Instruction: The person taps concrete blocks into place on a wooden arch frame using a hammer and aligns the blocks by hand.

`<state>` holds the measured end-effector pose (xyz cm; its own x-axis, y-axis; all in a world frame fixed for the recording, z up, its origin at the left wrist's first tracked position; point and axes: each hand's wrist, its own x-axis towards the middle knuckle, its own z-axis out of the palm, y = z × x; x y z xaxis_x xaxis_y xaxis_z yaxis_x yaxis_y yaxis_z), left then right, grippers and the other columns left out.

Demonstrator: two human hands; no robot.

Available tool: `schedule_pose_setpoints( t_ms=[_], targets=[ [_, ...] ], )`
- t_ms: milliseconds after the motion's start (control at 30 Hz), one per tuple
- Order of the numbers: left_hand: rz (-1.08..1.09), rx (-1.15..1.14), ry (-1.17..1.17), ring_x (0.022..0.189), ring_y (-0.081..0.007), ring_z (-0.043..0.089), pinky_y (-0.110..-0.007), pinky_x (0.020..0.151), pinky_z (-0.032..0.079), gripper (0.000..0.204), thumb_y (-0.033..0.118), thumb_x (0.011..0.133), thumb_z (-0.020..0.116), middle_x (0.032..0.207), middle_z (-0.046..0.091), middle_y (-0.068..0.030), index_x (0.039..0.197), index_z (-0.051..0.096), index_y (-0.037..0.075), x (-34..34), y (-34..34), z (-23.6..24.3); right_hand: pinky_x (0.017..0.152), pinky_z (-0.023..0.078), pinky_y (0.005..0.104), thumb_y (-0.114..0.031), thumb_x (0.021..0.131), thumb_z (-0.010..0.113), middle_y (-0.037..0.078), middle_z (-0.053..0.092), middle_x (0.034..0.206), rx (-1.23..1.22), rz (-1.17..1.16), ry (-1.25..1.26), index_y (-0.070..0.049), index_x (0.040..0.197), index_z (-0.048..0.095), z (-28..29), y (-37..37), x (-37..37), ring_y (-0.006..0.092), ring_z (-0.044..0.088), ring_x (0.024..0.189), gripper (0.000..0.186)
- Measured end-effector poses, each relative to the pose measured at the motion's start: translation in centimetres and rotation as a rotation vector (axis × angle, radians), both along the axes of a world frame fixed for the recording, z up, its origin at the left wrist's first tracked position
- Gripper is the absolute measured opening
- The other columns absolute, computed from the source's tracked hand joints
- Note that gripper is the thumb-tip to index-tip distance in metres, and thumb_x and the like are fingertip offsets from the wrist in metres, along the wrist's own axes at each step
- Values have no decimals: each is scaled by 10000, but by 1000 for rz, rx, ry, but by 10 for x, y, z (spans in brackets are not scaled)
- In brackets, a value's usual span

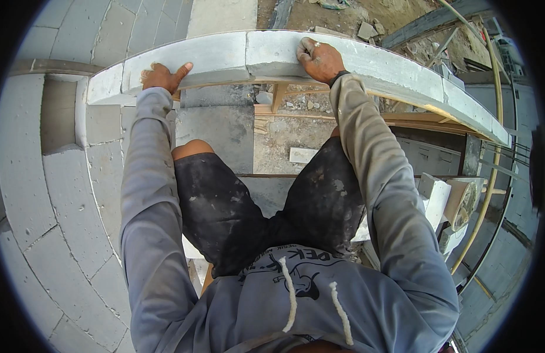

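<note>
A row of light grey concrete blocks (196, 57) runs across in front of me like a wall top, with a joint between two blocks near the middle. On the left part of this row rests my left hand (162, 77), thumb stretched out to the side and fingers partly hidden. My right hand (321, 60) lies on the block (387, 66) right of the joint. Its fingers are curled in closely; whatever they may hold is hidden. Under the blocks, wooden framing (278, 97) shows between my arms.
A block wall (67, 194) with a recess (59, 115) rises at my left. Below lie a loose white block (302, 155) and rubble (308, 103). At the right are a long yellowish pole (497, 135), thin rods and white block pieces (432, 197) beside my right arm.
</note>
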<state>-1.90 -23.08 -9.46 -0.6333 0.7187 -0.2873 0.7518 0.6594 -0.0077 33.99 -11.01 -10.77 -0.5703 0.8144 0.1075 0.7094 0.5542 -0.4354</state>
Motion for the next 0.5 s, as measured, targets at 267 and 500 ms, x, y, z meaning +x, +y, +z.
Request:
schedule_pose_setpoints(
  t_ms=[267, 500],
  targets=[
    [-7, 0, 13, 1322, -458, 243, -486, 1058, 286, 1189, 803, 653, 517, 1354, 331, -345, 1360, 258, -118, 1, -1, -1, 660, 458, 437, -254, 845, 520, 152, 631, 775, 40, -135, 88, -107, 898, 541, -9, 1, -4, 369, 597, 743, 157],
    [15, 34, 13, 1313, -464, 262, -490, 1046, 300, 1213, 809, 633, 532, 1346, 309, -377, 1361, 252, -119, -2, -1, -5, 663, 460, 440, -254, 840, 521, 151, 630, 769, 79, -114, 55, -107, 912, 540, -13, 6, -4, 368, 597, 748, 165]
  ],
)
